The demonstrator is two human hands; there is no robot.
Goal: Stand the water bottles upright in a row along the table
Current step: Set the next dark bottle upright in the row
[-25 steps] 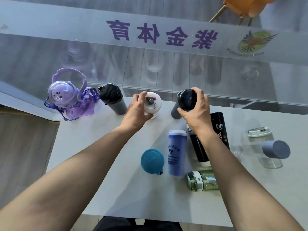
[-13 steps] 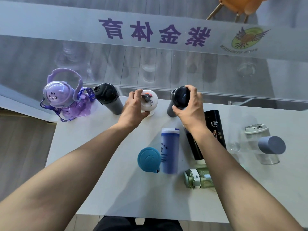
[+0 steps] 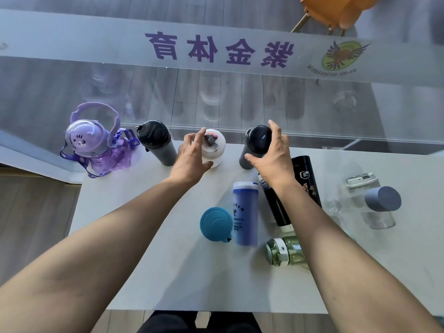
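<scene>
Head view: four bottles upright (image 3: 157, 141), six lying (image 3: 245, 212); both hands' (image 3: 192, 157) grip spread, loose.

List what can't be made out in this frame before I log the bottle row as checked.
- Black bottle, head view: the right forearm covers its upper part.
- Green-tinted bottle, head view: the same forearm hides its base end.
- Right hand on the dark-capped bottle: whether it grips or is releasing is unclear.
- Clear container, right side: contents too faint.

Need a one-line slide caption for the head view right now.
Left hand at the upright white round-lidded bottle, right hand at the upright grey black-capped bottle.
</scene>
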